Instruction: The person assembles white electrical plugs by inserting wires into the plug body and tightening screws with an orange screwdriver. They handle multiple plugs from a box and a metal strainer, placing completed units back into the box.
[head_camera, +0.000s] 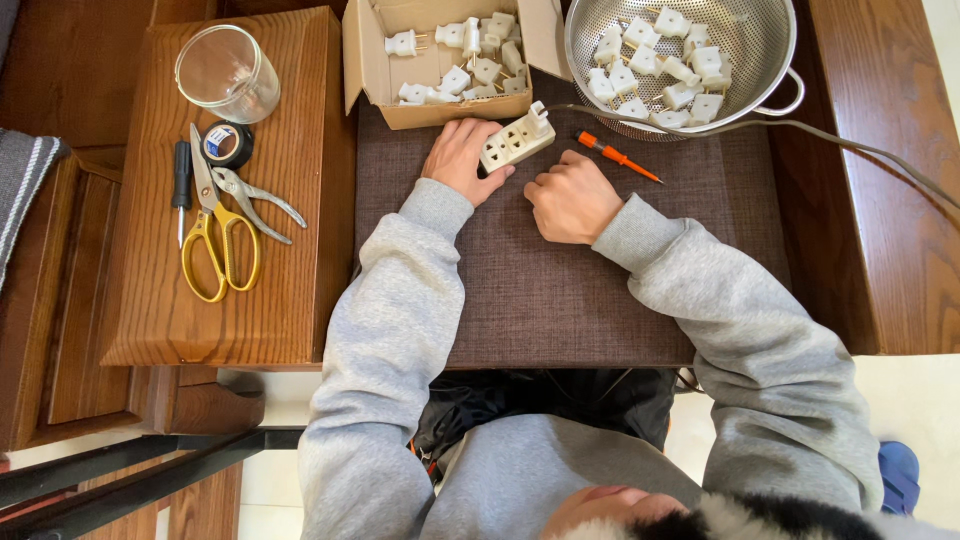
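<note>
Both forearms in grey sleeves reach forward over a brown mat (560, 300), the hands close together near its far edge. The left hand (458, 158) lies palm down, fingers loosely spread, its fingertips touching the near end of a cream power strip (517, 140); it steadies the strip rather than pinching it. The right hand (572, 197) is curled into a loose fist just beside the strip's near right side, knuckles up; whether it grips anything inside cannot be told.

The strip sits between and just beyond the two hands, its long axis running diagonally from near-left to far-right. One plug stands in its far end, and a grey cord (800, 130) runs off from there to the right. The left hand is the nearer one, already on it.

Just right of the strip, beyond the right fist, lies an orange screwdriver (612, 154), tip pointing right. Farther out, ahead of the left hand, an open cardboard box (440, 60) holds white plugs; ahead of the right hand, a metal colander (760, 50) holds more.

Well left of the left hand, on a wooden stand (280, 250), lie yellow scissors (215, 245), pliers (262, 205), a dark-handled screwdriver (181, 185), black tape (229, 143) and a glass jar (228, 72).
</note>
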